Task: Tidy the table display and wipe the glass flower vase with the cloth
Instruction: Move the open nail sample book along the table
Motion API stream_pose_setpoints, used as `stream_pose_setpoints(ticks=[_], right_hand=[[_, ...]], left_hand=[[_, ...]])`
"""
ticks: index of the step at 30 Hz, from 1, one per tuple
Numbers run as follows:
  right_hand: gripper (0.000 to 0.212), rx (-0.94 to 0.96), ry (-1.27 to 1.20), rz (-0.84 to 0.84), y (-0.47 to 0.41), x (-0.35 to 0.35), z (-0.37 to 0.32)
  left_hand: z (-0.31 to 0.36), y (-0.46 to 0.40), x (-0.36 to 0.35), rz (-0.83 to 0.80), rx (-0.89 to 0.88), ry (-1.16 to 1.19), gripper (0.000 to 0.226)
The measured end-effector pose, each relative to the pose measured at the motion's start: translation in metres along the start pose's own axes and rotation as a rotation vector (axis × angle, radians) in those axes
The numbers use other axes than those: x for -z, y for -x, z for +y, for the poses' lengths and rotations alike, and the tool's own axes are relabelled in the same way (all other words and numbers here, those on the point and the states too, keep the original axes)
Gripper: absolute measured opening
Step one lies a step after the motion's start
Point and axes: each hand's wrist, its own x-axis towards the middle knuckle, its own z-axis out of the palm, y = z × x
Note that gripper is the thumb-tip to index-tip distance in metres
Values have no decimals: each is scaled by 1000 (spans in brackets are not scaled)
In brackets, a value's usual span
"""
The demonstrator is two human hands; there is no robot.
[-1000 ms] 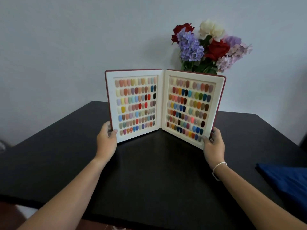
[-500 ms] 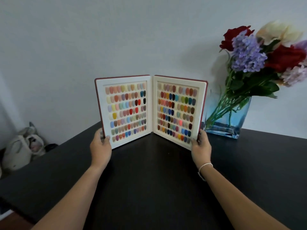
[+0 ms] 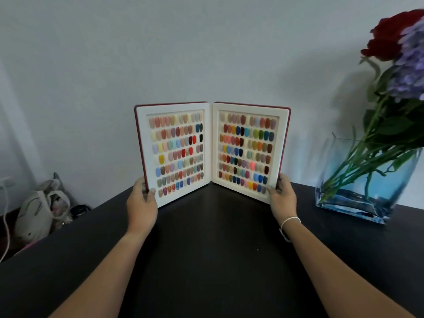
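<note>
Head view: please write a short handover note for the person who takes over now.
Left hand grips the lower left edge of the open nail colour display book; right hand grips its lower right edge. The book stands upright on the black table. The glass vase with flowers stands to the right, apart from the book. Done: the book stands open. Left: release it, wipe the vase. No cloth in view.

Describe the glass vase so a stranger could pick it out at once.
Start at the dark table against the pale wall. Right of the open swatch book that both hands hold upright stands the glass vase. It alone is clear, blue-tinted and rectangular, with green stems inside.
</note>
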Motion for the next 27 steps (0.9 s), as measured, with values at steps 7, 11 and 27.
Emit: stream_pose_setpoints(ticks=[7,11,27], right_hand=[[38,-18,47,-25,-36,-18,8],[40,-22,79,18,-49,-18,12],[46,-39,118,5,-54,-15,15]], left_hand=[[-10,-16,-8,-15,9,-26,38],[-11,-18,-9,-5,22,-25,39],[-10,-19,-11,-4,51,-18,40]])
